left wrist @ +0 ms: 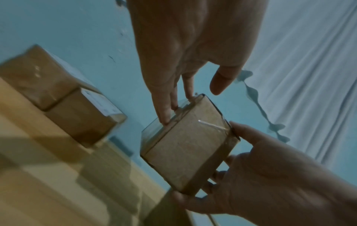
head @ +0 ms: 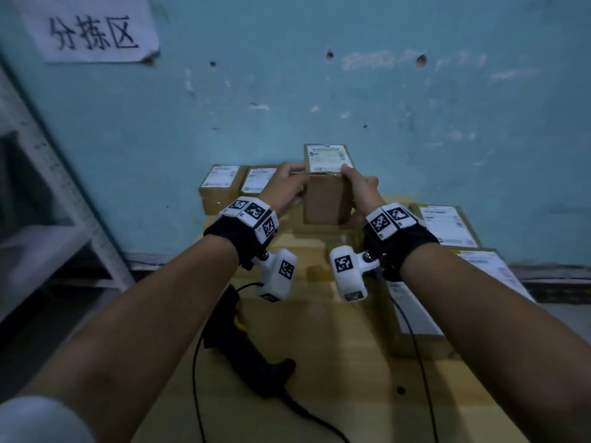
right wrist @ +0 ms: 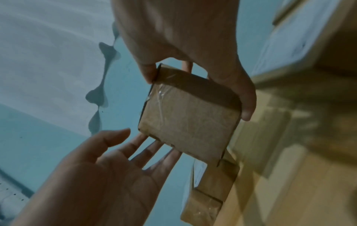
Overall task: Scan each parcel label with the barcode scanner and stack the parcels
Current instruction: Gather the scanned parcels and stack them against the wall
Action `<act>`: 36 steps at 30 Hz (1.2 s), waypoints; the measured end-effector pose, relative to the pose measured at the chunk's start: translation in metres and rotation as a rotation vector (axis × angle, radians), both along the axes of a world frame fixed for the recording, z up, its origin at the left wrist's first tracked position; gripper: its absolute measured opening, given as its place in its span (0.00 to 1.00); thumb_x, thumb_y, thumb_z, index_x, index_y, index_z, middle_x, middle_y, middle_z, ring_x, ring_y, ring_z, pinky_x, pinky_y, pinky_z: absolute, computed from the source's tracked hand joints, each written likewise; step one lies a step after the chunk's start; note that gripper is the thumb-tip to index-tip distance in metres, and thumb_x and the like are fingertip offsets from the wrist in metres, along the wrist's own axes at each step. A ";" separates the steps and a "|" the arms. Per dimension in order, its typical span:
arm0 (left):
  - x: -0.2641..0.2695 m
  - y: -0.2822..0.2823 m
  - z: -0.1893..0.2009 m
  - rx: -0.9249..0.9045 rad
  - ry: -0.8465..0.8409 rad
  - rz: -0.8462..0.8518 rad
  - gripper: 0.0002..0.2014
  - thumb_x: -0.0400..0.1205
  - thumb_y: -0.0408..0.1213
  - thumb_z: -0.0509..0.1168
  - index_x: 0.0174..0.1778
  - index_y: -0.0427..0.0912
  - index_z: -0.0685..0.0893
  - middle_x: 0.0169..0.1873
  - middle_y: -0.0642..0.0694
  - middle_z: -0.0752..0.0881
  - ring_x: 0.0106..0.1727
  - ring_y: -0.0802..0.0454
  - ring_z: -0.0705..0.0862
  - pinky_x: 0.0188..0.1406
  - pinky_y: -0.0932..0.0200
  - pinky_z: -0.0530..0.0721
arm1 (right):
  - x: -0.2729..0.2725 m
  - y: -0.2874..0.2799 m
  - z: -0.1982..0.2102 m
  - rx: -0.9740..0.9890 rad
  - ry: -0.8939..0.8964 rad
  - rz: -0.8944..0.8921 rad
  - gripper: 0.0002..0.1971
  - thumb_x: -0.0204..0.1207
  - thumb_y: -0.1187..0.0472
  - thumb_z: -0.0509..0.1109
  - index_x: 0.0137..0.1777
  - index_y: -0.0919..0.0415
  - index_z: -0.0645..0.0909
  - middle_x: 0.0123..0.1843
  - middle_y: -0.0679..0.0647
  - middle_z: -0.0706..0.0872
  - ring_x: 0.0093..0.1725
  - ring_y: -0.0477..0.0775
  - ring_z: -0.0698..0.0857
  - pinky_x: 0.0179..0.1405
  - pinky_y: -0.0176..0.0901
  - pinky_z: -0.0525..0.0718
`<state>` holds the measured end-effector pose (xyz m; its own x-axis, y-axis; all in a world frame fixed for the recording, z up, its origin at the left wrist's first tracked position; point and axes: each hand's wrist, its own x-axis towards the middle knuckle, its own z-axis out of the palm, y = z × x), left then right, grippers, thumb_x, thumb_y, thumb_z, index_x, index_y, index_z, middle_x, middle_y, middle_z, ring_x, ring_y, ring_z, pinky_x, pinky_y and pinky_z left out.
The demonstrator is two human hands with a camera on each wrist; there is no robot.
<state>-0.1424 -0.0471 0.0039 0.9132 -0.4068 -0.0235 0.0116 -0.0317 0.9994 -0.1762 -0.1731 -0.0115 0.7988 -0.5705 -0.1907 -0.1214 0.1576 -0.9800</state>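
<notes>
Both hands hold one small parcel point(head: 326, 187) up above the far part of the tabletop point(head: 335, 362), its white label point(head: 327, 158) facing up. The right hand point(head: 363, 193) clasps it, thumb on one edge and fingers curled round the opposite side. The left hand point(head: 283, 187) is more open: straight fingers press against the parcel's left face (the right wrist view shows the palm spread, thumb free). The parcel touches nothing else.

Behind and left of it, two parcels point(head: 238, 187) lie side by side against the blue wall point(head: 319, 91), labels up. More parcels point(head: 447, 231) sit to the right. The black scanner point(head: 236, 340) lies on the tabletop near the person, between the forearms, its cable point(head: 195, 378) trailing off. A paper sign point(head: 92, 27) hangs on the wall at upper left.
</notes>
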 end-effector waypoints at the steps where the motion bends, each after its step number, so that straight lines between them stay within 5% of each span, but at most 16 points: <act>1: 0.005 0.006 -0.004 -0.001 0.010 0.005 0.10 0.85 0.29 0.55 0.60 0.41 0.71 0.41 0.49 0.78 0.50 0.50 0.78 0.42 0.62 0.79 | 0.005 0.005 -0.004 0.014 0.021 0.009 0.20 0.74 0.45 0.68 0.53 0.56 0.64 0.53 0.58 0.76 0.60 0.63 0.78 0.65 0.68 0.77; 3: 0.016 0.018 -0.011 0.007 0.014 -0.002 0.12 0.85 0.29 0.55 0.63 0.40 0.71 0.46 0.46 0.79 0.54 0.49 0.78 0.47 0.59 0.80 | 0.016 0.013 -0.010 0.043 0.041 0.001 0.17 0.72 0.46 0.68 0.47 0.54 0.65 0.54 0.59 0.76 0.59 0.64 0.79 0.65 0.68 0.78; 6: 0.032 0.028 -0.020 0.127 -0.063 -0.044 0.19 0.85 0.29 0.56 0.72 0.36 0.69 0.65 0.39 0.78 0.66 0.44 0.78 0.67 0.50 0.78 | 0.033 0.021 -0.018 0.171 0.001 -0.055 0.15 0.74 0.53 0.69 0.51 0.57 0.67 0.43 0.58 0.75 0.43 0.59 0.79 0.56 0.64 0.81; 8: 0.049 0.035 -0.022 0.218 -0.151 -0.057 0.21 0.84 0.30 0.58 0.74 0.34 0.69 0.69 0.38 0.77 0.70 0.43 0.77 0.68 0.55 0.78 | 0.043 0.024 -0.020 0.246 -0.009 -0.111 0.11 0.74 0.56 0.69 0.45 0.59 0.70 0.38 0.58 0.75 0.37 0.58 0.78 0.51 0.65 0.80; 11: 0.083 0.051 -0.020 0.249 -0.291 0.037 0.20 0.84 0.26 0.57 0.73 0.32 0.70 0.66 0.34 0.78 0.63 0.46 0.78 0.41 0.78 0.77 | 0.064 0.024 -0.022 0.227 -0.008 -0.127 0.09 0.75 0.57 0.69 0.47 0.61 0.74 0.39 0.58 0.77 0.47 0.64 0.82 0.55 0.68 0.79; 13: 0.112 0.068 -0.022 0.262 -0.376 0.114 0.20 0.83 0.20 0.55 0.72 0.30 0.72 0.67 0.30 0.77 0.64 0.45 0.78 0.38 0.81 0.74 | 0.083 0.023 -0.026 0.184 -0.006 -0.116 0.16 0.74 0.56 0.69 0.58 0.63 0.76 0.48 0.60 0.79 0.57 0.65 0.82 0.60 0.64 0.79; 17: 0.167 0.098 -0.035 0.421 -0.476 0.148 0.24 0.80 0.16 0.53 0.72 0.32 0.73 0.69 0.32 0.77 0.72 0.40 0.75 0.53 0.75 0.72 | 0.122 0.015 -0.040 0.130 -0.036 -0.091 0.24 0.74 0.54 0.69 0.68 0.62 0.73 0.54 0.63 0.79 0.50 0.61 0.81 0.51 0.55 0.80; 23: 0.200 0.094 -0.067 0.653 -0.488 0.069 0.23 0.83 0.33 0.61 0.76 0.45 0.71 0.77 0.43 0.70 0.79 0.44 0.67 0.80 0.51 0.63 | 0.159 0.004 -0.070 0.023 0.023 -0.089 0.19 0.74 0.50 0.67 0.63 0.56 0.73 0.60 0.63 0.81 0.56 0.64 0.82 0.64 0.60 0.80; 25: 0.208 0.091 -0.078 0.809 -0.500 0.014 0.26 0.83 0.36 0.61 0.79 0.50 0.65 0.80 0.43 0.63 0.81 0.42 0.61 0.81 0.45 0.59 | 0.167 -0.001 -0.078 -0.012 0.042 -0.091 0.18 0.76 0.51 0.66 0.63 0.55 0.71 0.58 0.61 0.79 0.54 0.62 0.79 0.64 0.56 0.79; 27: 0.216 0.091 -0.087 0.819 -0.509 0.004 0.28 0.83 0.33 0.62 0.79 0.52 0.64 0.81 0.43 0.62 0.81 0.42 0.63 0.80 0.50 0.60 | 0.174 -0.005 -0.087 -0.026 0.045 -0.093 0.18 0.78 0.52 0.65 0.65 0.54 0.71 0.57 0.60 0.76 0.53 0.60 0.77 0.65 0.56 0.78; 31: 0.226 0.091 -0.103 0.879 -0.600 0.065 0.24 0.81 0.36 0.65 0.73 0.55 0.74 0.78 0.46 0.68 0.80 0.43 0.63 0.80 0.50 0.59 | 0.181 -0.006 -0.096 -0.084 0.056 -0.088 0.22 0.78 0.51 0.64 0.71 0.55 0.70 0.57 0.59 0.74 0.54 0.60 0.75 0.64 0.58 0.76; 36: 0.224 0.089 -0.109 0.892 -0.658 0.153 0.19 0.83 0.38 0.62 0.70 0.56 0.78 0.78 0.50 0.70 0.80 0.44 0.60 0.80 0.52 0.54 | 0.189 -0.009 -0.095 -0.223 0.079 -0.052 0.12 0.81 0.52 0.60 0.60 0.56 0.70 0.55 0.59 0.74 0.57 0.60 0.76 0.51 0.43 0.68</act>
